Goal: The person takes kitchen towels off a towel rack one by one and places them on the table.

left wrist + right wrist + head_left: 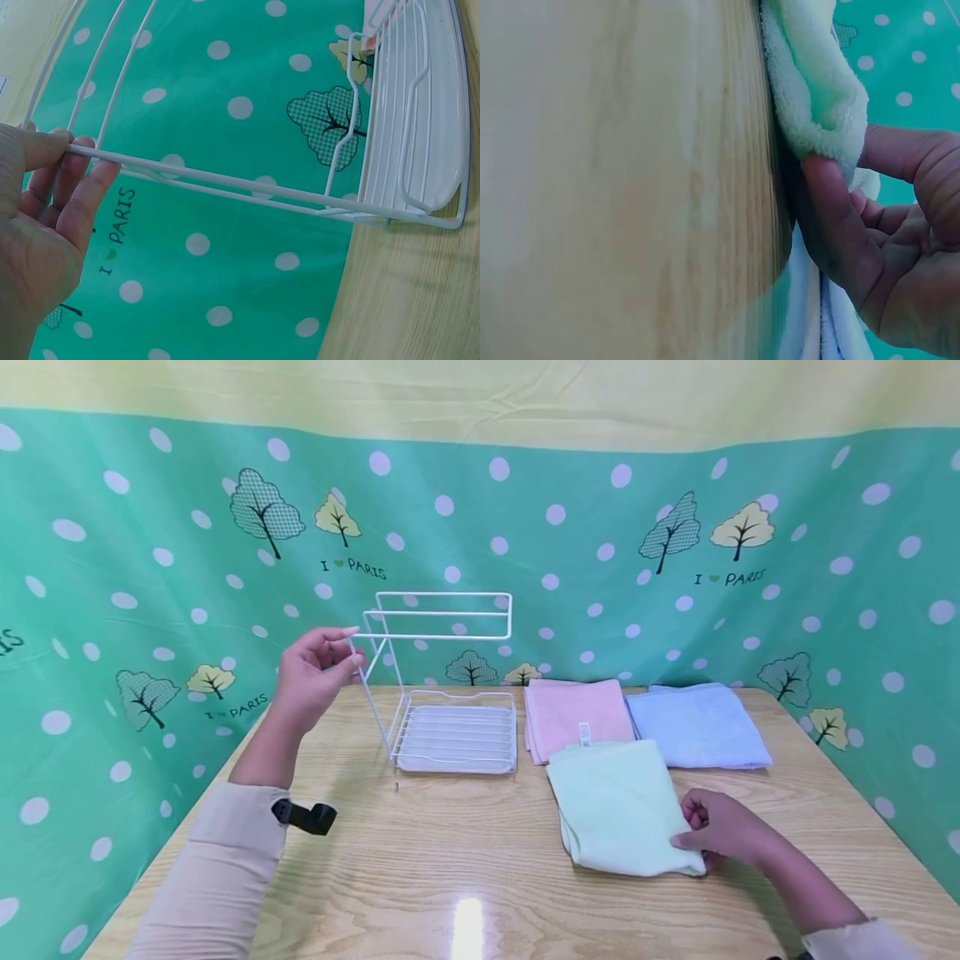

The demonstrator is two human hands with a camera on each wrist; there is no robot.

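Holding the white wire rack [450, 693] by its upper bar, our left hand [311, 672] curls round it on the table [450, 877]; our right hand [723, 827] pinches the green towel's [618, 802] near corner.

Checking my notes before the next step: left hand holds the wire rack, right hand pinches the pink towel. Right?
Not quite. The right hand pinches the green towel, not the pink towel, as the head view shows. The left hand does hold the wire rack.
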